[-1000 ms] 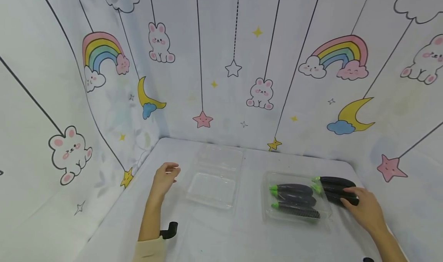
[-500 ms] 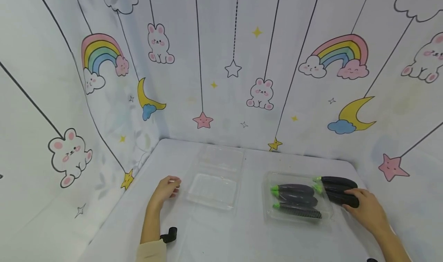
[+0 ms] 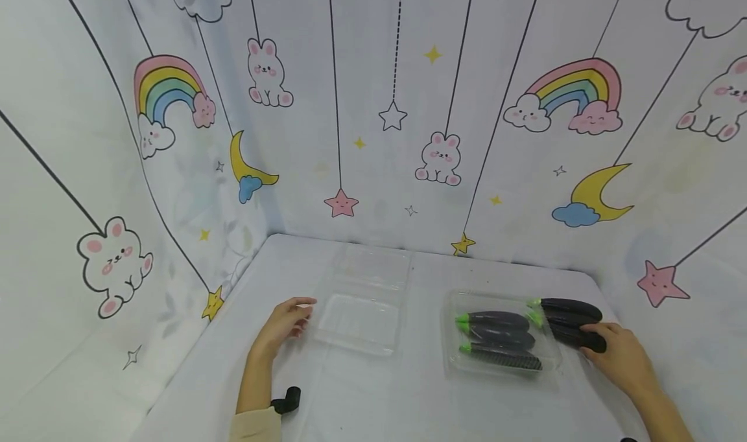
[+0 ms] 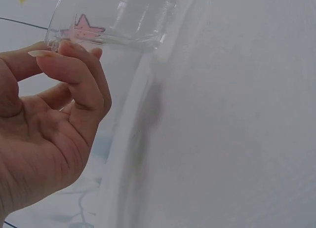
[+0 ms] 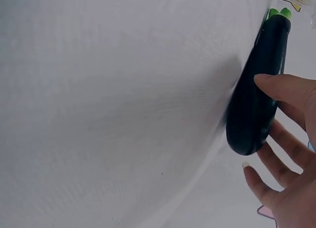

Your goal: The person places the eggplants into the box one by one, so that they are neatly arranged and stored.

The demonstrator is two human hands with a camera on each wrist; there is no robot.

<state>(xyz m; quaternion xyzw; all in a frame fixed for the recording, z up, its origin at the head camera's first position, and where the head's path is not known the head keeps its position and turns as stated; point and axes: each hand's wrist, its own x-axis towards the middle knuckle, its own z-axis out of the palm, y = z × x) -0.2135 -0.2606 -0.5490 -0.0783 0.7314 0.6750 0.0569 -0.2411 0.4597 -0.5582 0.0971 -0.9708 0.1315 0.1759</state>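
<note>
My right hand (image 3: 621, 361) grips the rounded end of the nearest of three dark eggplants with green stems, lying at the right of the table. In the right wrist view, the thumb lies across this eggplant (image 5: 256, 90) with the other fingers beyond it. My left hand (image 3: 283, 328), fingers loosely bent, is at the left side of an open clear plastic box (image 3: 358, 348). In the left wrist view, fingertips (image 4: 74, 48) overlap the edge of that box.
A second clear box (image 3: 449, 358) stands at right, with three dark, green-stemmed eggplants (image 3: 498, 335) inside; the nearest looks ridged. The stems of the loose eggplants overlap its right side. A curtain (image 3: 385, 163) with cartoon prints hangs behind the table (image 3: 397, 403).
My left hand has come down toward the table and moved right to the edge of the open box. The right hand stays at the loose eggplant with only a slight shift.
</note>
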